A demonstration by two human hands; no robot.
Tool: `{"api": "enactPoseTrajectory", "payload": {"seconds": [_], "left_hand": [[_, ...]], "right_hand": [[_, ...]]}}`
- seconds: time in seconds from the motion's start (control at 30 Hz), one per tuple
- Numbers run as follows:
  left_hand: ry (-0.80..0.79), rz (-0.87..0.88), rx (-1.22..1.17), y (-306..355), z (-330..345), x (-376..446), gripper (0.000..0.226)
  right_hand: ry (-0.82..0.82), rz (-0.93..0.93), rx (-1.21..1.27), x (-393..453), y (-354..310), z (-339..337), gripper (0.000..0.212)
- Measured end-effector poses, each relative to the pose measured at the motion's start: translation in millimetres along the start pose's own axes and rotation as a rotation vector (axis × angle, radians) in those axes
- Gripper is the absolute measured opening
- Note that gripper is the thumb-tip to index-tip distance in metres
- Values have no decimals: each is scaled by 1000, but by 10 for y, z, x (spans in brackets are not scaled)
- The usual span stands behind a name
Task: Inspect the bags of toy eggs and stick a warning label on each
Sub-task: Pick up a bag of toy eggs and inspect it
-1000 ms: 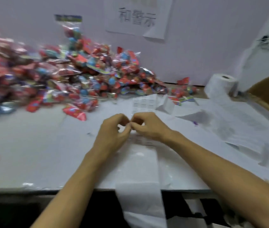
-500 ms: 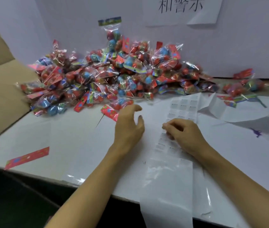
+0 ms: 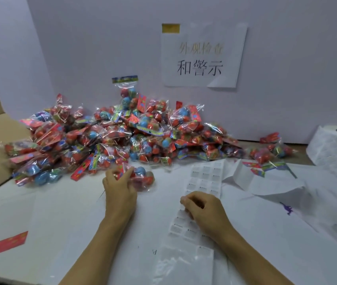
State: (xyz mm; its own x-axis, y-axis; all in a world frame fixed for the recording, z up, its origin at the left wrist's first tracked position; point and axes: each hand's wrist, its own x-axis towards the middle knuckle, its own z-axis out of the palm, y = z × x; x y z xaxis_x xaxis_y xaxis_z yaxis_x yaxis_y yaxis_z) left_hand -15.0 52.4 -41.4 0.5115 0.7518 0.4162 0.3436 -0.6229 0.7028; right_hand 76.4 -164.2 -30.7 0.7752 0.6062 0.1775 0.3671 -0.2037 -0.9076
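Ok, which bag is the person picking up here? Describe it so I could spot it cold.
Start at the pile of bags against the back wall. At its front edge, on the white table, one bag of red and blue eggs lies apart. Unlike the rest, it has the left hand on it.

One head-worn camera looks forward and down, close over the table (image 3: pixel 64 214), its edges apparently wide-angle warped.

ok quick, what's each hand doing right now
Left hand: fingers curled round a bag of toy eggs.
Right hand: fingers pinching at the label sheet.
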Motion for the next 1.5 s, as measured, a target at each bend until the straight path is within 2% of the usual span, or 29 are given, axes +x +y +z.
{"api": "enactPoseTrajectory", "payload": {"seconds": [0.1, 0.17, 0.23, 0.33, 0.4, 0.43, 0.5, 0.53, 0.6, 0.67, 0.73, 0.83, 0.9, 0.97, 1.03, 1.13, 1.2, 1.3, 1.37, 1.43, 1.5], "left_hand": [[-34, 46, -222, 65, -42, -14, 40], [-95, 95, -353, 153, -72, -26, 38], [-238, 134, -526, 269, -108, -63, 40], [-505, 159, -710, 416, -110, -191, 48], [-572, 148, -743, 460, -43, -268, 49], [-562, 134, -729, 470, -6, -296, 45], [-527, 58, -703, 471, 52, -333, 37], [-522, -15, -721, 470, 64, -339, 45], [-528, -232, -854, 477, 81, -319, 54], [-581, -443, -1025, 519, 82, -302, 40], [-648, -498, -1099, 558, 91, -318, 43], [-706, -415, -1083, 551, 102, -362, 60], [-735, -346, -1062, 530, 102, -376, 63], [-729, -299, -1065, 514, 106, -376, 63], [-726, -248, -1084, 503, 109, -386, 59], [-679, -173, -1066, 507, 109, -398, 42], [-655, -179, -1040, 507, 100, -384, 38], [-724, -216, -1027, 488, 95, -372, 59], [-789, -158, -891, 475, 100, -382, 73], [-849, -54, -786, 474, 111, -400, 77], [-867, -38, -786, 470, 126, -401, 78]], "right_hand": [[74, 45, 62, 26, -3, -4, 21], [168, 147, 223, 61, -19, -28, 16], [212, 269, 447, 98, -63, -75, 25], [115, 321, 592, 116, -100, -152, 46], [40, 265, 530, 87, -101, -145, 47], [31, 234, 495, 75, -95, -134, 39], [44, 206, 470, 67, -70, -123, 15], [51, 204, 476, 76, -57, -127, 12], [55, 216, 501, 86, -53, -136, 16], [50, 223, 504, 88, -54, -137, 17], [56, 227, 515, 85, -55, -134, 17], [76, 242, 565, 94, -65, -145, 17], [58, 231, 566, 90, -72, -151, 19], [15, 194, 538, 81, -71, -148, 30], [-39, 151, 467, 67, -68, -149, 39], [-114, 125, 375, 53, -60, -163, 35], [-137, 126, 380, 52, -48, -175, 34], [-80, 146, 472, 65, -32, -175, 37], [-41, 181, 559, 83, -25, -172, 40], [-43, 191, 580, 87, -32, -168, 41], [-63, 181, 554, 78, -37, -161, 41]]}}
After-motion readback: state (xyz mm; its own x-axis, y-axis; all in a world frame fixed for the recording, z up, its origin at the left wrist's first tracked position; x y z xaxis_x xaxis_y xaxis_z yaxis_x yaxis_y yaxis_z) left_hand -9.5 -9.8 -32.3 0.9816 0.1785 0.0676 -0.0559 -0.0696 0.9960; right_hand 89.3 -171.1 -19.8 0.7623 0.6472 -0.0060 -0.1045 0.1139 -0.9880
